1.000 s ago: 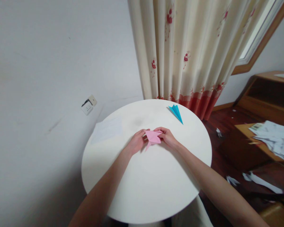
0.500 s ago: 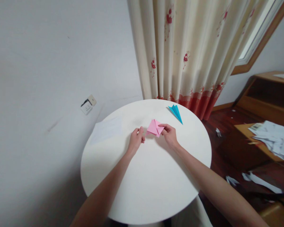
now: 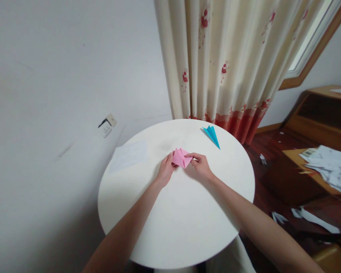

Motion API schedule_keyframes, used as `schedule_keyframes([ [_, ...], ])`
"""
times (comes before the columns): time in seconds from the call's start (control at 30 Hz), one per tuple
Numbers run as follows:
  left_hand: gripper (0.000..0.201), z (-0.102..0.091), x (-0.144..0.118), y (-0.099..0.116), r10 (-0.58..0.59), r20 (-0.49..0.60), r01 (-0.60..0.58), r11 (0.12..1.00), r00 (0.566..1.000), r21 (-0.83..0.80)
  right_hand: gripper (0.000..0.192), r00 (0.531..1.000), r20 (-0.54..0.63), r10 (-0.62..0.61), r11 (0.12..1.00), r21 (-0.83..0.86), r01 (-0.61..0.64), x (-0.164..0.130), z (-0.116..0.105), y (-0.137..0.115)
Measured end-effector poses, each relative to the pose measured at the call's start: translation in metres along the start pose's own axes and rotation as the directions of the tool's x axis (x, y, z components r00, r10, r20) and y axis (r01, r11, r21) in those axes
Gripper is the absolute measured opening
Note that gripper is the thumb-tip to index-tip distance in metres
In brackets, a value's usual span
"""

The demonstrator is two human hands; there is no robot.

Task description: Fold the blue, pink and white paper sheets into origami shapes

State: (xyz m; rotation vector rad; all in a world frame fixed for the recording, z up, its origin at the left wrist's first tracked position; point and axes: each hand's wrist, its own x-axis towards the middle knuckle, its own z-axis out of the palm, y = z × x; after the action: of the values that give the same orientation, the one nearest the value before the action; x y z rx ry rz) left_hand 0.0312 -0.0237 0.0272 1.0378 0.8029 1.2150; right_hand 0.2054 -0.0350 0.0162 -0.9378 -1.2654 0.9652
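A folded piece of pink paper (image 3: 182,158) is held between my two hands, over the middle of the round white table (image 3: 182,220). My left hand (image 3: 166,168) grips its left edge, with the thumb on top and the other fingers partly hidden beneath. On the right edge, my right hand (image 3: 200,163) pinches the paper between thumb and fingers. Several folds and pointed corners show on the pink paper. Farther back on the table lies a blue paper plane (image 3: 212,136), apart from both hands.
A white sheet of paper (image 3: 127,156) lies at the table's left side. Behind stand a wall with a socket (image 3: 105,129) and a flowered curtain (image 3: 224,68). To the right, papers (image 3: 329,167) are piled on a wooden surface, and scraps lie on the dark floor.
The pink paper has moved slightly left and toward me in my right hand. My left hand, earlier apart from it, has taken hold of its left edge.
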Motion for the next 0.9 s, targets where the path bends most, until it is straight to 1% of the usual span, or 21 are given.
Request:
schedule_keyframes([
  [0.07,0.059,0.0003,-0.0005,0.0019,0.018,0.041,-0.016,0.999,0.999,-0.037,0.029,1.0,-0.016,0.017,1.0,0.024,-0.016,0.0016,-0.0006,0.0009],
  [0.13,0.059,0.0006,-0.0022,0.0034,0.014,0.086,-0.01,0.999,0.996,-0.05,0.029,0.997,-0.05,0.063,0.995,0.077,-0.059,0.0032,-0.0009,0.0023],
  [0.23,0.063,0.0009,-0.005,0.0033,-0.009,0.109,0.009,1.0,0.994,-0.001,0.028,0.987,-0.093,0.129,0.98,0.161,-0.113,0.0046,-0.0014,0.0039],
  [0.3,0.061,0.0013,-0.0058,0.0022,-0.016,0.124,0.012,0.999,0.992,0.031,0.028,0.983,-0.106,0.15,0.973,0.194,-0.128,0.0045,-0.0017,0.0039],
  [0.4,0.05,0.0026,-0.006,0.0018,-0.018,0.166,0.018,1.0,0.986,0.003,0.029,0.983,-0.09,0.161,0.967,0.214,-0.139,0.004,-0.0016,0.0029],
  [0.5,0.045,0.0036,-0.0055,0.0035,-0.026,0.173,0.038,0.997,0.985,-0.068,0.028,0.985,-0.07,0.158,0.972,0.187,-0.143,0.0043,-0.0006,0.0027],
  [0.57,0.046,0.003,-0.0047,0.0046,-0.028,0.172,0.047,0.993,0.985,-0.11,0.028,0.986,-0.061,0.155,0.975,0.173,-0.142,0.0049,0.0002,0.0036],
  [0.8,0.053,-0.0043,-0.0009,0.0045,-0.023,0.204,0.061,0.982,0.979,-0.181,0.024,0.991,-0.038,0.132,0.976,0.179,-0.123,0.0059,0.0013,0.0071],
  [0.9,0.058,-0.0056,-0.0008,0.0041,-0.018,0.202,0.056,0.982,0.979,-0.181,0.025,0.986,-0.024,0.163,0.965,0.214,-0.154,0.0052,0.0005,0.0064],
])
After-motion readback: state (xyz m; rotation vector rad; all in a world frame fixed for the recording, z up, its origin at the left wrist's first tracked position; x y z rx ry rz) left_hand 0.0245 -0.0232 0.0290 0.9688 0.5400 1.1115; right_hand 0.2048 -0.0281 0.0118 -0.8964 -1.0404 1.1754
